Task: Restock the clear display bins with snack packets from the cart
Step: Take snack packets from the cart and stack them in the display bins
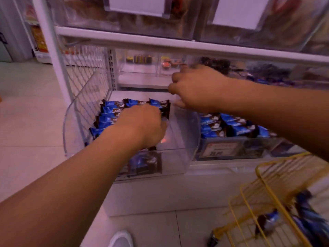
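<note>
While in bin (185,132), packets (110,111) under left hand (142,125)

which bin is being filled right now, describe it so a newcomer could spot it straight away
Start at the white shelf unit and drop to its lowest level. There, the clear bin at the left end is pulled forward, with the left hand pressing on blue-and-brown packets. Unlike the fuller neighbouring bin, its right half is bare.
</note>
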Available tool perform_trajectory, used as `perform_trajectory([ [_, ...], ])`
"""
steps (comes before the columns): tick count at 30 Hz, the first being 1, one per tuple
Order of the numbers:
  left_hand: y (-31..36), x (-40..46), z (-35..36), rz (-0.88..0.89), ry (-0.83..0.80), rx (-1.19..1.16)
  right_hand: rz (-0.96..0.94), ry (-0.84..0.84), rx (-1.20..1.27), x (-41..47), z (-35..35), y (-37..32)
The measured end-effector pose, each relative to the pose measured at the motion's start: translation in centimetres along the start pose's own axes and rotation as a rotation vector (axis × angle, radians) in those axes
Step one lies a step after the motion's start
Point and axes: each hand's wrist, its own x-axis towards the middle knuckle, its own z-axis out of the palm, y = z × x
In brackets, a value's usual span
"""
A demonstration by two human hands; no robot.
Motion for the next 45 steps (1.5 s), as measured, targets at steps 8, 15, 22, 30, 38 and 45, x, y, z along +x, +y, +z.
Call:
perform_trajectory([
  [8,14.1,-4.9,-3.1,0.609,0.52,-0.341,0.332,-0.558,0.499,-27.7,0.5,2.7],
  [15,28.9,-4.7,0.7,0.736,-0.366,0.229,0.217,0.065,0.42,-32.9,1.5,3.8],
  [22,36.1,-2.6,8.6,0.518,-0.802,0.463,0.327,-1.296,0.537,-38.7,8.9,1.7],
  [30,35.4,-1.6,13.7,0.611,-0.831,0.436,0.33,-1.359,0.779,-40.1,13.0,-2.5],
  [38,35.5,-0.1,13.0,0.559,-0.929,0.432,0.262,-1.089,0.895,-38.4,12.6,-3.1],
  [45,33.8,0.1,6.4,0.493,-1.0,0.032,0.366,-1.027,1.108,-36.2,10.8,-0.8],
])
